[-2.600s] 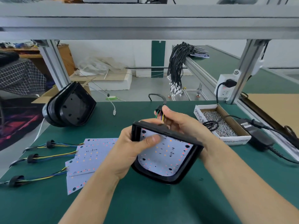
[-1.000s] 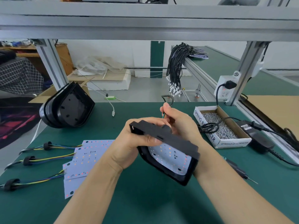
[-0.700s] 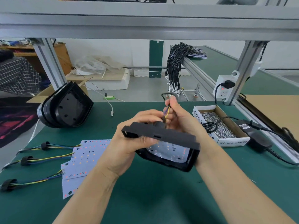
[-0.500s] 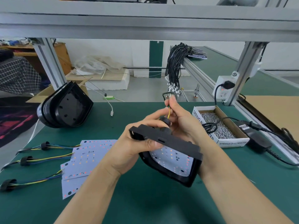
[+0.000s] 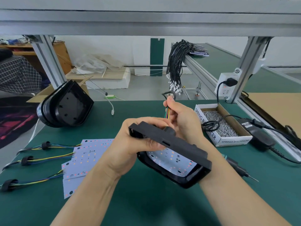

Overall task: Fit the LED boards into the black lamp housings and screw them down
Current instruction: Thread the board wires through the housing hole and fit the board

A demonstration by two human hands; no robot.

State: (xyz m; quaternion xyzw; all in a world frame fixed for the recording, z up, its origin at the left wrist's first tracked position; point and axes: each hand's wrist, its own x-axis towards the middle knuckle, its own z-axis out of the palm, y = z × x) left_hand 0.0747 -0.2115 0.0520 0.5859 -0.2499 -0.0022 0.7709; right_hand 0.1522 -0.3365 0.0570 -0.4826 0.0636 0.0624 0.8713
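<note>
Looking at the head cam, left hand [image 5: 130, 144] grips the black lamp housing [image 5: 172, 154] by its rim above the table [image 5: 146, 201], LED board [image 5: 172, 160] already inside. Right hand [image 5: 180, 116] pinches the wire lead [image 5: 167, 112] out back. Housing looks stiff and light, board seems fragile, so I'd hold the edges only.

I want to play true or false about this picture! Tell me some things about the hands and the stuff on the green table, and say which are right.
1. The left hand holds the black lamp housing. True.
2. The right hand pinches the coloured wires. True.
3. The box of screws is left of the hands. False: it sits to the right.
4. The spare LED boards lie inside the box. False: they lie flat on the table, left of the hands.
5. The housing has a white LED board in it. True.
</note>
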